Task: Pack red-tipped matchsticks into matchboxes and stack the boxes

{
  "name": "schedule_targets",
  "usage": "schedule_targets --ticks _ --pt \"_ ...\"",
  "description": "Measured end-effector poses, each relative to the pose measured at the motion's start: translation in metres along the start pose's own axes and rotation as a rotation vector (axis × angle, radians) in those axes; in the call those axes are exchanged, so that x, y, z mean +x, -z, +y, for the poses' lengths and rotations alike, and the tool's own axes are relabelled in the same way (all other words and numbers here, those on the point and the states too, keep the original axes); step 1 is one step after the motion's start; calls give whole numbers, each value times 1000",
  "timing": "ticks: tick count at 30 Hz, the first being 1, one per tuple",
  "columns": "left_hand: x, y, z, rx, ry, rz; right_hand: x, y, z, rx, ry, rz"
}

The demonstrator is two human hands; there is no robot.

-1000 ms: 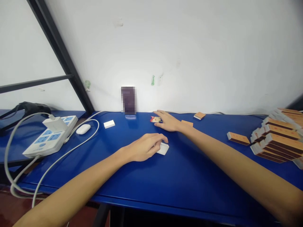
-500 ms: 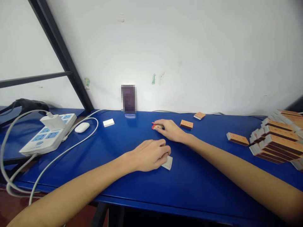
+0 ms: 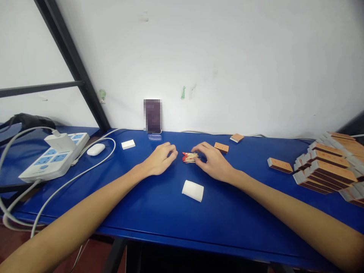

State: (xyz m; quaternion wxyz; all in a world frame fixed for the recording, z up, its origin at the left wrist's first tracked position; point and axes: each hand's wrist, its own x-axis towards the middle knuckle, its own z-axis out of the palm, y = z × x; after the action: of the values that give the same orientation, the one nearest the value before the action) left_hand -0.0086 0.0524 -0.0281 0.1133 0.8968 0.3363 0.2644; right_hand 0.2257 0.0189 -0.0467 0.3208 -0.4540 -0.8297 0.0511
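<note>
Several red-headed matches [image 3: 189, 157] lie in a small pile on the blue table, heads toward the left. My right hand [image 3: 213, 161] is at their right end, thumb and forefinger apart around the bare stick ends. To the left of the pile, my left hand [image 3: 161, 159] rests low over the table with its fingers curled and thumb near the forefinger; nothing shows in it. A white matchbox tray [image 3: 193, 190] lies on the table nearer to me, below and between both hands.
Orange matchboxes [image 3: 331, 170] are stacked at the right, with a single matchbox [image 3: 280, 165] beside them. Another matchbox [image 3: 221, 147] sits behind my right hand. A white power strip [image 3: 54, 159], cables, an earbud case [image 3: 96, 149] and a small white box [image 3: 128, 144] occupy the left.
My left hand has let go of the white tray and moved up and left, beside the matches. My right hand has drawn back slightly to the right, uncovering more of the matches.
</note>
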Motion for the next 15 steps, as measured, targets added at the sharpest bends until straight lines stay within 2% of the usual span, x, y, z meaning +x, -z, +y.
schedule_targets --ticks 3,6,11,15 --pt "1 -2 -2 -65 33 -5 -7 3 -2 -40 -41 -19" --pt "1 -6 3 -116 7 -24 -11 3 -2 -47 -72 -72" --pt "0 -11 4 -20 -128 -104 -12 0 0 -16 -90 -111" --pt "-1 -12 4 46 -146 -112 -13 0 1 28 -115 -116"
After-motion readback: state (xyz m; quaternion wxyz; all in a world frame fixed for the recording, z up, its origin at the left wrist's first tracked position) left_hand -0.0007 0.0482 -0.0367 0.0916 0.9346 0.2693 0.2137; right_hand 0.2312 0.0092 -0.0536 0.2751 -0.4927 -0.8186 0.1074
